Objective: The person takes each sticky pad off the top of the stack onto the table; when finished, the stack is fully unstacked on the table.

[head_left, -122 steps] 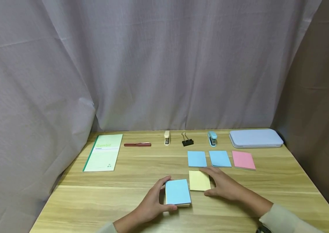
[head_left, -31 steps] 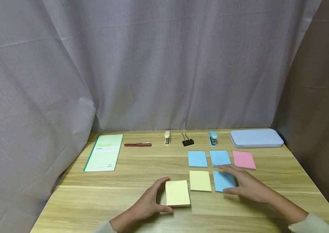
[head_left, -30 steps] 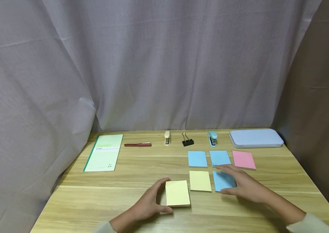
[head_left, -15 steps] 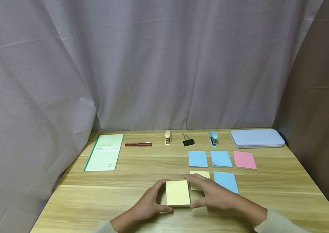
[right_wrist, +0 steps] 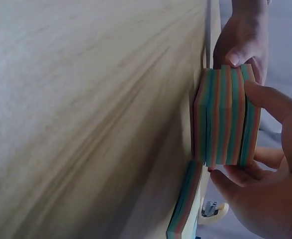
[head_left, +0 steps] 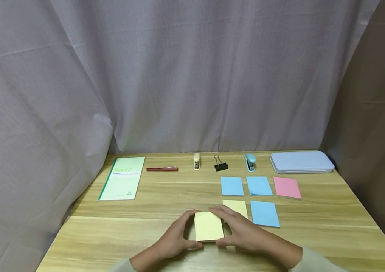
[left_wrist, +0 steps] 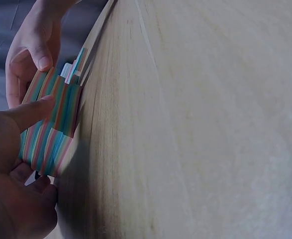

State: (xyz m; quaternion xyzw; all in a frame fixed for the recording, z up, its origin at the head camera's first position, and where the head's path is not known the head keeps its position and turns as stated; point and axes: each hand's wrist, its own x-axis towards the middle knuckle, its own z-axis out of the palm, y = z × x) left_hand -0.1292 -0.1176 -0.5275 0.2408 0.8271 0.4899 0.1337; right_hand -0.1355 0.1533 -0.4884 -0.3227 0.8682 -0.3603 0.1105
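A stack of sticky note pads (head_left: 208, 226) stands on the table near its front, a yellow one on top. Striped pink, green and orange edges of the stack (right_wrist: 219, 117) show in the right wrist view. My left hand (head_left: 173, 238) holds the stack from the left, thumb on the near side and fingers at the far side. From the right, my right hand (head_left: 247, 230) pinches the top pad between thumb and fingers. Partly behind that hand lies a yellow sticky note pad (head_left: 238, 206), with a blue pad (head_left: 265, 214) to its right.
Behind them lie two blue pads (head_left: 232, 186) and a pink pad (head_left: 287, 187) in a row. Along the back are a green notebook (head_left: 122, 179), red pen (head_left: 162, 169), cream stapler (head_left: 197, 161), black binder clip (head_left: 221, 166), blue stapler (head_left: 250, 162) and pale pencil case (head_left: 301, 161).
The blue pad from the stack's top now lies right of the yellow one, exposing another yellow pad. My right hand left it and moved left to grip the stack's top. The left hand stayed.
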